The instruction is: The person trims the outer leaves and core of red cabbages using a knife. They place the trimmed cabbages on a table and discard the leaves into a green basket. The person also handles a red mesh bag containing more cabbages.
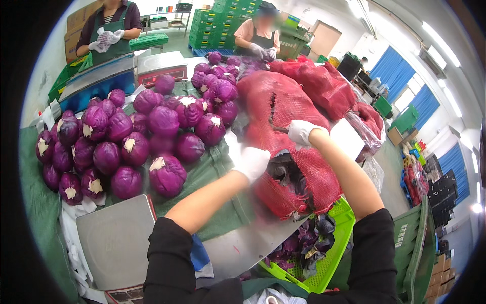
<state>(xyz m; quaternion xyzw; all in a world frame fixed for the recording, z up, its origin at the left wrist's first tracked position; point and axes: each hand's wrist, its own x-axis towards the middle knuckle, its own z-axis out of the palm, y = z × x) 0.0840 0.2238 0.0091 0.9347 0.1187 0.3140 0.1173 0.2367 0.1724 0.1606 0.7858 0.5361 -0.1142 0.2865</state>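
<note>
A red mesh sack (283,102) lies across the table before me, with a slit in its upper part and a large torn hole lower down, where dark cabbage leaves show. My right hand (302,133), in a white glove, is closed around a small tool, seemingly a knife, whose dark curved blade (278,129) lies over the sack below the slit. My gloved left hand (252,162) is closed at the sack's left side, beside the hole; whether it grips the mesh is unclear. Many red cabbages (127,182) with pale cut stems are heaped to the left on green cloth (224,197).
A scale (114,243) stands at the near left, another (161,66) at the back. A lime-green crate (338,243) below the sack holds loose cabbage leaves. More red sacks (322,85) lie behind. Two gloved co-workers (110,28) (258,38) stand across the table. A green bin (414,243) is at right.
</note>
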